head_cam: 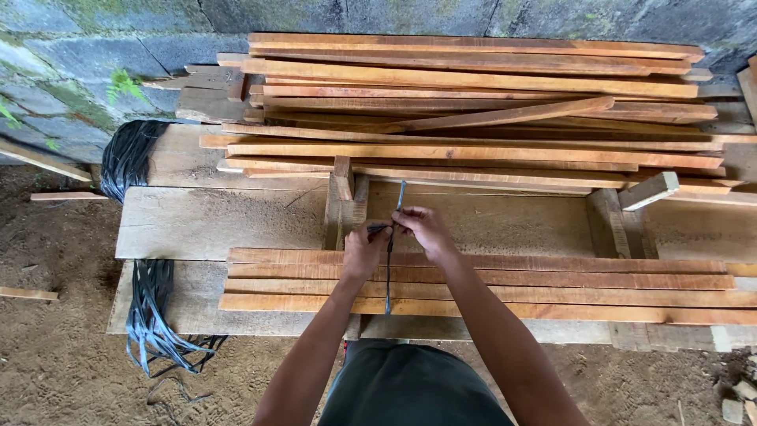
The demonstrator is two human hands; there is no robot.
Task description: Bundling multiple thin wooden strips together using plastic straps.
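At frame centre, the left hand point(364, 251) and right hand point(424, 229) both pinch a dark strap point(388, 272) lying across the near slats point(552, 285); tying seems underway, needing a firm, even pull.

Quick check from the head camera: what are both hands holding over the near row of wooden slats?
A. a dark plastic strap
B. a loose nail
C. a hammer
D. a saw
A: the left hand and the right hand both pinch a thin dark strap that runs across the near slats, the same dark kind as the bundle of straps lying at the left end of the planks.
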